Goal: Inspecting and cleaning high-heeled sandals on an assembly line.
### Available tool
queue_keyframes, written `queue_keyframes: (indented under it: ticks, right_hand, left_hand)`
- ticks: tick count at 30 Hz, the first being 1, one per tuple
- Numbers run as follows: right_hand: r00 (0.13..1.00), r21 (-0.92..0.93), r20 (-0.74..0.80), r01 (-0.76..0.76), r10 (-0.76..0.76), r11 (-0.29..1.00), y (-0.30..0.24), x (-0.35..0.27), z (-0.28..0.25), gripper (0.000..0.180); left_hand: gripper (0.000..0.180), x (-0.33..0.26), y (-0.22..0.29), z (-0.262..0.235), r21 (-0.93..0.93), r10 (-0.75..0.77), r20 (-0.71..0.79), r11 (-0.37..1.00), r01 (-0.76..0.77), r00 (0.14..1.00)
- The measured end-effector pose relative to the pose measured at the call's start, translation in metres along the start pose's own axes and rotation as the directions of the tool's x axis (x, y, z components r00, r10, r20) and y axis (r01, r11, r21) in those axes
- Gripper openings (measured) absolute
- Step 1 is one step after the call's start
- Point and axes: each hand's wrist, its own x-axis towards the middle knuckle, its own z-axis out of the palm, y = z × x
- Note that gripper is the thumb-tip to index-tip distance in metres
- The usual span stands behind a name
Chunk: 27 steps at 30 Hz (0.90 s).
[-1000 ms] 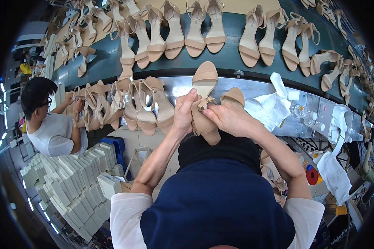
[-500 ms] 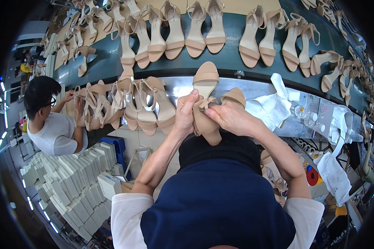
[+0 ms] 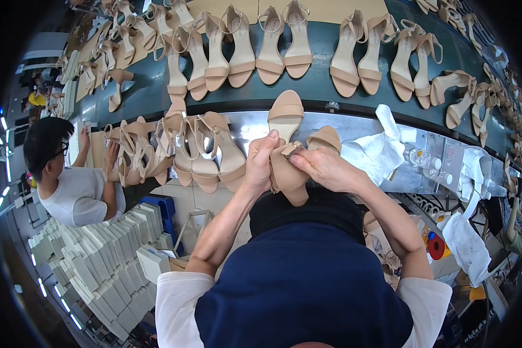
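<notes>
A beige high-heeled sandal [image 3: 289, 177] is held in front of my waist, its toe pointing away and its heel toward me. My left hand [image 3: 261, 161] is closed around the sandal's side, thumb on top. With thumb and fingers, my right hand [image 3: 329, 167] pinches the sandal's ankle strap [image 3: 290, 149] near the heel opening. The strap's buckle is too small to make out. A second beige sandal [image 3: 323, 138] shows its toe just beyond my right hand; the rest of it is hidden behind that hand.
Several matching sandals [image 3: 206, 156] stand at the bench edge on my left. More sandals [image 3: 239, 55] line the green conveyor [image 3: 325, 95] ahead. White cloths [image 3: 374, 152] and clear bottles [image 3: 429, 162] lie to the right. A co-worker [image 3: 78, 191] sits left, behind stacked pale boxes [image 3: 107, 261].
My right fingers have shifted slightly on the strap, while both hands keep their hold. The co-worker has leaned left, one hand now raised next to a white board-like thing.
</notes>
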Motion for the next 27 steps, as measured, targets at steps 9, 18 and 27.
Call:
queue_keyframes:
  ticks: [9,18,27]
  right_hand:
    - [1.000,-0.040,0.013,-0.020,0.021,0.999,-0.014,0.001,-0.003,0.043]
    - [0.959,0.438,-0.198,-0.096,0.200,0.894,0.011,-0.064,-0.011,0.033]
    - [0.631,-0.190,-0.755,-0.470,0.177,0.862,0.176,-0.066,0.022,0.027]
  left_hand:
    - [0.045,0.002,0.002,-0.001,0.002,-0.001,-0.058,1.000,0.002,0.998]
    - [0.041,-0.013,0.017,0.023,0.003,0.019,-0.127,1.000,-0.019,0.992]
    - [0.031,-0.014,-0.057,0.053,0.676,0.049,0.507,0.597,-0.432,0.860]
